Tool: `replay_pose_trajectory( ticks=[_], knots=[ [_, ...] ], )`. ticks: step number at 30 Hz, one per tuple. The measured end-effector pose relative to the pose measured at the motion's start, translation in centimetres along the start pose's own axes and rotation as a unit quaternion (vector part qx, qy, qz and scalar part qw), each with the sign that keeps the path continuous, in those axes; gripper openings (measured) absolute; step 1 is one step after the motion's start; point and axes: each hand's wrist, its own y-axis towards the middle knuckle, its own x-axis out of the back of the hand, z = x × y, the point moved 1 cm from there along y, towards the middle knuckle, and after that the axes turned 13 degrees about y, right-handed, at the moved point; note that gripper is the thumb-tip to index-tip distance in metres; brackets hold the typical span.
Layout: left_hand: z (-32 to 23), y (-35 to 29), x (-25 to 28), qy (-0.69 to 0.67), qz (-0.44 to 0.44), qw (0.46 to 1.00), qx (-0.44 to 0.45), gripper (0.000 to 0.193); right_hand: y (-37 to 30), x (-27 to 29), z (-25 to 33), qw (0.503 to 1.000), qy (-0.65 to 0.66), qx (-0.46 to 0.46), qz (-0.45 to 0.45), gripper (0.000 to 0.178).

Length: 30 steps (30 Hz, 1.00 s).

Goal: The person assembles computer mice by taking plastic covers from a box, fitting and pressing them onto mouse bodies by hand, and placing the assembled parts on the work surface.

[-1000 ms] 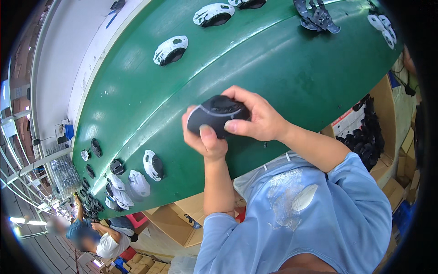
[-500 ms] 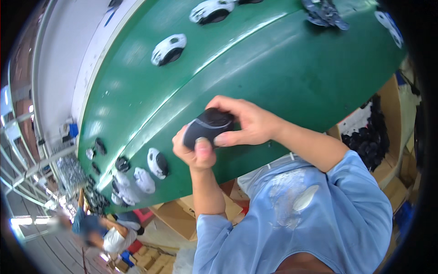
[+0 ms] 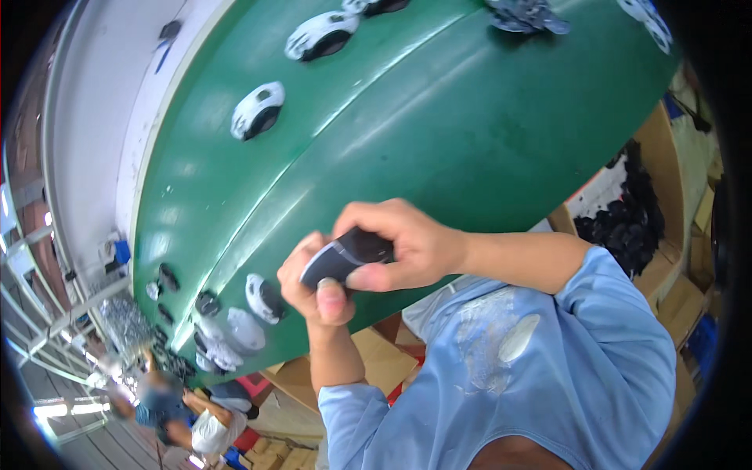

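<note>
A smooth black rounded piece [image 3: 335, 260] with a thin pale line across it is held between both hands, above the near edge of the green table [image 3: 439, 133]. My left hand [image 3: 304, 286] wraps its left end, thumb on the near side. My right hand [image 3: 411, 241] grips the other end, fingers over the top and thumb pressed below. The fingers cover much of the piece, so its exact kind cannot be made out. Left of my hands lies a white-and-black shell-like piece [image 3: 262, 298], beside a white one [image 3: 246, 329].
More white-and-black pieces [image 3: 258, 110] lie farther off on the table. A crumpled dark plastic bundle [image 3: 526, 16] is at the far side. To my right stands a cardboard box [image 3: 670, 180] holding many black parts [image 3: 623, 227]. Another person [image 3: 211, 419] is at the lower left.
My hands have moved slightly left and nearer to me, still gripping the black piece, which is now tilted more edge-on. The view has shifted a little.
</note>
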Motion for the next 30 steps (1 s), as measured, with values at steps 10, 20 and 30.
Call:
replay_pose_trajectory(
  ticks=[10, 20, 30],
  knots=[
    [1.8, -3.7, -7.2, -0.575, -0.172, 0.792, -0.112, 0.032, 1.3, -8.0, 7.9, 0.955, -0.056, 0.276, 0.098, 0.045],
    [5.4, 2.6, -2.6, -0.768, -0.102, 0.608, -0.174, 0.028, 4.3, -13.7, 12.4, 0.863, -0.073, 0.489, 0.101, 0.032],
    [12.0, 8.8, 8.6, -0.828, -0.129, 0.491, -0.237, 0.024, 5.2, -16.1, 12.5, 0.863, 0.038, 0.472, 0.178, 0.017]
  ],
)
